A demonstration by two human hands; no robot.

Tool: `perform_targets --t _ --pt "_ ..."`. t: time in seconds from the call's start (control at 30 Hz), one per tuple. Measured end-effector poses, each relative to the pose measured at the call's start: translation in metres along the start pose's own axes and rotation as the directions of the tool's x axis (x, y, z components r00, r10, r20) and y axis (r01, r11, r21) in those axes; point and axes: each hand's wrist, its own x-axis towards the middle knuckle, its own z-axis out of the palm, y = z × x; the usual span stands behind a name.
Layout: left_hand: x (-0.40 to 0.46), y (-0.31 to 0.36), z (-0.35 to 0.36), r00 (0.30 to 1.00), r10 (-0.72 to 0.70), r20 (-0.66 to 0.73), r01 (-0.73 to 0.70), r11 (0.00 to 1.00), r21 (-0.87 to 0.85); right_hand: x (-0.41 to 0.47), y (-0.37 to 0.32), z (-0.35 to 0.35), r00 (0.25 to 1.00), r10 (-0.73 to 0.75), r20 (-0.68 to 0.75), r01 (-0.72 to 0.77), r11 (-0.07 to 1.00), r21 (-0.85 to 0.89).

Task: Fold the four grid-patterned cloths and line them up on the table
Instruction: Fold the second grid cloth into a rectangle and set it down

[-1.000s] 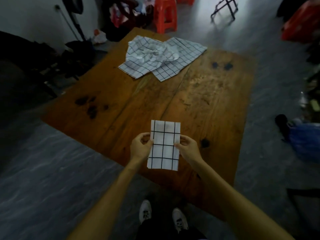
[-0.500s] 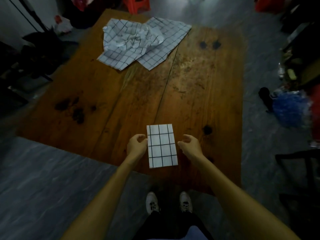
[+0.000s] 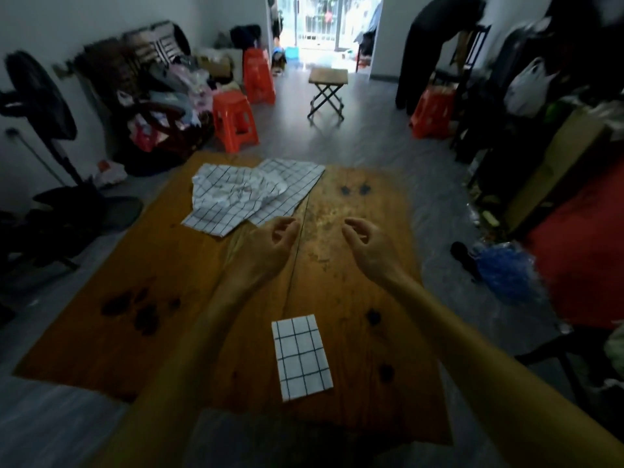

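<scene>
One folded cloth (image 3: 301,357) lies flat near the tabletop's (image 3: 135,332) near edge. The unfolded cloths (image 3: 250,194) lie heaped at the far end. Left hand (image 3: 275,243) and right hand (image 3: 368,244) hover between them, fingers loosely curled, holding nothing

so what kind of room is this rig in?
Most likely a lived-in home room, not a lab: a sofa heaped with clothes, red plastic stools, a standing fan, and a worn wooden table serving as the workspace.
</scene>
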Motion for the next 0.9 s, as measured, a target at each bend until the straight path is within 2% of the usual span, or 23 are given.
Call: perform_targets --t 0.17,0.33,0.7,0.9 --pt "0.007 0.065 -0.003 0.988 0.150 0.044 -0.154 0.980 0.124 0.003 -0.017 -0.066 0.989 -0.149 -0.018 0.144 0.975 -0.170" --pt "-0.009 0.126 0.034 0.976 0.206 0.074 -0.216 0.963 0.164 -0.009 0.004 -0.141 0.980 -0.192 -0.046 0.175 0.952 -0.250" --pt "-0.046 0.246 0.194 0.993 0.089 0.073 -0.106 0.957 0.272 -0.053 0.116 -0.316 0.979 -0.200 -0.041 0.185 0.955 -0.234" --pt "-0.036 0.282 0.239 0.996 0.080 0.036 -0.087 0.954 0.287 -0.039 0.144 -0.356 0.974 -0.227 -0.017 0.219 0.954 -0.203"
